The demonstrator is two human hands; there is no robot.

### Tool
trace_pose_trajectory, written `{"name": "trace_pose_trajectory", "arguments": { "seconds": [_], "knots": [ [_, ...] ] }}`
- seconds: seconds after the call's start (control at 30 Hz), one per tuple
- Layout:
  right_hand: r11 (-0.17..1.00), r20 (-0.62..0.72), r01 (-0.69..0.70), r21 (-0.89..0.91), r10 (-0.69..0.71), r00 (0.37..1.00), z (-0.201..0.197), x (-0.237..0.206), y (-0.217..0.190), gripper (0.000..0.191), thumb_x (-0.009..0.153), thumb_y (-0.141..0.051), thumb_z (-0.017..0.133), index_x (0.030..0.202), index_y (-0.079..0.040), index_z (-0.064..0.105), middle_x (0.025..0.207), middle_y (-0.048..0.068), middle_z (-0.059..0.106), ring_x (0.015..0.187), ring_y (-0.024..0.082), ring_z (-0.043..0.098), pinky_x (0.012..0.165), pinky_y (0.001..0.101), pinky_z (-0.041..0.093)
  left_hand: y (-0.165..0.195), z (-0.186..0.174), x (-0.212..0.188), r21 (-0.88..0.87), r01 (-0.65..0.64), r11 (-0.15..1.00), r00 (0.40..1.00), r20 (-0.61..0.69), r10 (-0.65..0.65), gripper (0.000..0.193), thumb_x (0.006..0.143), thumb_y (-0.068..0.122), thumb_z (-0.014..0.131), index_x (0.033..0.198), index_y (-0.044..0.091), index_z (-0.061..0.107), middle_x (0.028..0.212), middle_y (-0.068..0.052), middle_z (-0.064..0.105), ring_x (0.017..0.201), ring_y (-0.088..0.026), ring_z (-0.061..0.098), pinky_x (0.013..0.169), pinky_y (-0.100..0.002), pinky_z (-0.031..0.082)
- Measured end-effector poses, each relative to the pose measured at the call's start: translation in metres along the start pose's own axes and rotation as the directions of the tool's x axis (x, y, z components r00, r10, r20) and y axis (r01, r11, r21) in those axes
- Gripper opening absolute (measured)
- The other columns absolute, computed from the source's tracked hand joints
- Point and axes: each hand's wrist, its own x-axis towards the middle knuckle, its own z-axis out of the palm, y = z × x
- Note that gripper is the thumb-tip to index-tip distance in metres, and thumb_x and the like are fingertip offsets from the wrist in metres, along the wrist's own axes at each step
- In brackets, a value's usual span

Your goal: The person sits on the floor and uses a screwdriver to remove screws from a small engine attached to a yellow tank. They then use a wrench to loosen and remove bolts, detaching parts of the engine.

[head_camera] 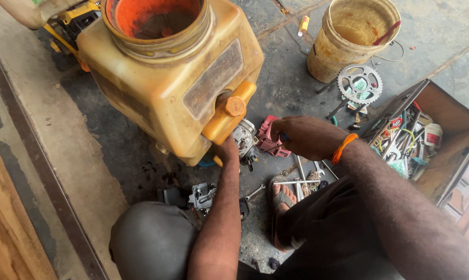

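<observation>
Fingers of both hands curl closed around the small grey engine part (244, 139) under the yellow tank (172, 88).

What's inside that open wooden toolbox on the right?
The wooden toolbox holds a jumble of hand tools, with looped wires and a small white container showing on top. Whatever lies beneath that pile is covered, and the box's near end is hidden behind the right forearm.

Grey metal carburettor (244, 139) beneath tilted yellow tank (167, 88).
</observation>
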Motion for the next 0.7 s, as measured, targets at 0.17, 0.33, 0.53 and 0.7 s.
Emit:
{"name": "trace_pose_trajectory", "arguments": {
  "seconds": [0.17, 0.33, 0.53, 0.7],
  "knots": [
    [1.000, 0.009, 0.008, 0.005, -0.008, 1.000, -0.0030, -0.0017, -0.0005, 0.027, 0.089, -0.015, 0.062, 0.116, -0.012, 0.064, 0.117, 0.010, 0.068, 0.109, 0.031, 0.067, 0.094, 0.0460, 0.052, -0.0056, -0.0026, -0.0010, -0.006, -0.018, 1.000, 1.000, 0.021, 0.018, 0.045, 0.089, 0.031, 0.077, 0.114, -0.005, 0.066, 0.113, -0.025, 0.071, 0.108, -0.043, 0.067, 0.088, -0.049, 0.052],
    [1.000, 0.000, 0.007, -0.026, -0.007, 1.000, -0.0015, 0.0023, 0.0003, 0.027, 0.090, -0.014, 0.060, 0.117, -0.012, 0.064, 0.117, 0.011, 0.067, 0.111, 0.032, 0.064, 0.094, 0.0470, 0.051, -0.0048, -0.0012, -0.0029, -0.044, -0.042, 0.998, 0.999, 0.009, 0.043, 0.045, 0.089, 0.031, 0.077, 0.114, -0.005, 0.067, 0.112, -0.024, 0.072, 0.107, -0.042, 0.068, 0.088, -0.048, 0.052],
    [0.999, 0.001, 0.031, -0.032, -0.031, 1.000, 0.0011, 0.0049, -0.0010, 0.027, 0.092, -0.013, 0.058, 0.119, -0.012, 0.065, 0.116, 0.013, 0.068, 0.111, 0.033, 0.065, 0.095, 0.0477, 0.051, 0.0023, 0.0062, 0.0013, -0.011, 0.088, 0.996, 0.995, -0.040, -0.088, 0.046, 0.088, 0.032, 0.078, 0.113, -0.004, 0.067, 0.110, -0.023, 0.073, 0.105, -0.040, 0.069, 0.086, -0.048, 0.053],
    [0.999, 0.013, -0.024, -0.021, 0.024, 1.000, -0.0023, 0.0034, -0.0004, 0.029, 0.091, -0.014, 0.060, 0.120, -0.013, 0.064, 0.119, 0.013, 0.067, 0.113, 0.033, 0.065, 0.096, 0.0480, 0.050, 0.0015, 0.0031, 0.0048, -0.050, -0.007, 0.999, 1.000, 0.000, 0.007, 0.046, 0.087, 0.032, 0.077, 0.115, -0.004, 0.067, 0.113, -0.023, 0.073, 0.108, -0.039, 0.069, 0.088, -0.047, 0.053]
  ]
}}
